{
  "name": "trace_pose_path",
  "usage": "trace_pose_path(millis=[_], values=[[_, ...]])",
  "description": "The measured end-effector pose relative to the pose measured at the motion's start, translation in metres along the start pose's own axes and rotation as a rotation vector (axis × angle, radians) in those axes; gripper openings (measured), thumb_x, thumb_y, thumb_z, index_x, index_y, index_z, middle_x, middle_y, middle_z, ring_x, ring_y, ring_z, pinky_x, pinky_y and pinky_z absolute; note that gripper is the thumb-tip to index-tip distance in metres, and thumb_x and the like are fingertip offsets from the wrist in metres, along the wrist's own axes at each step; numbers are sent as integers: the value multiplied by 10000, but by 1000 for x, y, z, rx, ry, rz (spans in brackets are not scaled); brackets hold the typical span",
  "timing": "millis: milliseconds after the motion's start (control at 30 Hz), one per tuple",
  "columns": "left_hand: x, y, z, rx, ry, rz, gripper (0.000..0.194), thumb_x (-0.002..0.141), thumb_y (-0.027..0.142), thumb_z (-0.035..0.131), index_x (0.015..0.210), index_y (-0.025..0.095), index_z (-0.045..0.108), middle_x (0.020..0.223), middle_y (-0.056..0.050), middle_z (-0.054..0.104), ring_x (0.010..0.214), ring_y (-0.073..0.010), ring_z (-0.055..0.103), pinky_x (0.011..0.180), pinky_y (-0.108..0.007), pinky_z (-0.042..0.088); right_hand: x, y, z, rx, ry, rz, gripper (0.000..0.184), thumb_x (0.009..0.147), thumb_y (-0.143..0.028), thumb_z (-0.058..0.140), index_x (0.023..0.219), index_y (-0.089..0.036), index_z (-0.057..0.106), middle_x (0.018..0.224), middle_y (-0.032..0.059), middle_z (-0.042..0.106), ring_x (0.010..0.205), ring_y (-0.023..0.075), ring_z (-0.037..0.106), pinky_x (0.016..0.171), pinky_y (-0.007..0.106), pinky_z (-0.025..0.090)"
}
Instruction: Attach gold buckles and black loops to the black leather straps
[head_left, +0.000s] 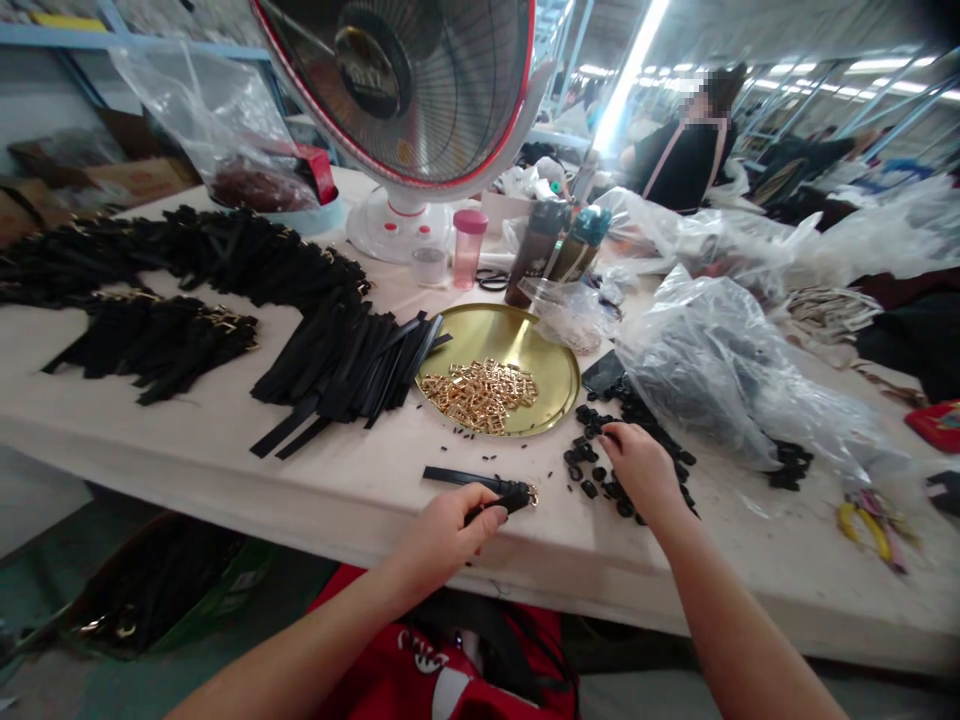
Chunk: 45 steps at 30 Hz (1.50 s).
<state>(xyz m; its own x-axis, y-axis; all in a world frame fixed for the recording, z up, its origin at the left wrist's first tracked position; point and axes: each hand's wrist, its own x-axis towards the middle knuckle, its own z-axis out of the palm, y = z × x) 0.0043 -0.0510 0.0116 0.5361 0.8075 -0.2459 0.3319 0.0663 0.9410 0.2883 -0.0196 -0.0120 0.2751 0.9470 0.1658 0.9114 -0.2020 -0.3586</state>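
My left hand (457,525) is closed round a black strap (516,500) near the table's front edge. Just behind it another black strap (457,476) lies on the table, with gold buckle metal showing at its right end. My right hand (637,460) has its fingertips pinched among a scatter of small black loops (589,455); whether a loop is between the fingers is hidden. Beyond both hands stands a round gold tray (551,400) with a heap of small gold buckles (484,395) on it. Tiny dark bits lie in front of the tray.
Bundles of black straps (330,350) cover the table's left side. At the back stand a round heater (435,90), a pink cup (469,250) and bottles (536,250). A clear plastic bag (720,360) and yellow-handled pliers (866,530) lie to the right. A person (686,150) is in the background.
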Motion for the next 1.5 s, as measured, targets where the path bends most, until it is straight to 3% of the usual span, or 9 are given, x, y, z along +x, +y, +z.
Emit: trace_pose_path(millis=[100,200,367,633,900,1100,1233,1333,1500], values=[[-3,9,1,-40,44,39,268,820,404,432,814,154,530,585,50,454,527,-76,439,510,-181,341,-26,-31,-13,808,-95,178,301,740,-413,582,948,-195,583,799,40,634,644,155,590,651,320,474],[-4,17,4,-61,101,80,284,823,414,421,817,155,538,568,48,457,513,-74,423,490,-179,322,-58,-70,-16,1298,-293,264,279,722,-416,621,919,-217,620,839,38,646,609,115,557,649,308,487],[-10,14,7,-30,110,61,272,818,393,423,799,151,546,540,50,463,490,-72,424,482,-179,318,-95,-111,-4,1487,-399,293,245,725,-348,638,944,-238,655,896,31,650,615,95,534,641,279,489],[-25,5,11,314,175,150,268,848,359,393,901,195,598,745,0,621,646,-121,534,577,-208,357,-106,-108,10,1525,-381,401,165,691,-321,679,810,-214,637,869,15,658,544,60,493,525,201,455],[-19,3,12,619,160,176,284,863,339,369,952,216,610,862,-36,658,765,-173,581,632,-236,359,-109,-101,15,1231,-324,286,282,721,-417,617,888,-189,623,888,42,649,643,120,550,651,292,479],[-16,3,10,511,175,106,275,864,346,372,948,226,604,859,-19,661,731,-161,576,608,-228,337,-77,-51,29,356,48,-171,228,808,-276,476,965,-177,608,979,108,621,903,236,553,820,410,416],[-15,1,8,487,157,96,266,860,342,378,923,219,605,858,-22,657,737,-161,570,614,-226,331,-63,-28,36,-25,37,-342,249,825,-232,437,984,-171,618,1061,127,613,960,254,547,850,407,389],[-15,-2,8,473,160,94,263,858,343,379,911,215,603,852,-22,654,743,-162,569,618,-227,331,-49,-19,27,-79,72,-314,282,844,-324,431,1017,-174,596,1073,108,602,950,229,551,825,346,397],[-16,0,8,459,151,109,262,855,343,378,897,214,603,829,-18,651,726,-159,563,610,-228,327,-4,0,13,-219,70,-34,277,852,-332,394,894,-172,617,904,93,614,790,202,573,665,294,388]])
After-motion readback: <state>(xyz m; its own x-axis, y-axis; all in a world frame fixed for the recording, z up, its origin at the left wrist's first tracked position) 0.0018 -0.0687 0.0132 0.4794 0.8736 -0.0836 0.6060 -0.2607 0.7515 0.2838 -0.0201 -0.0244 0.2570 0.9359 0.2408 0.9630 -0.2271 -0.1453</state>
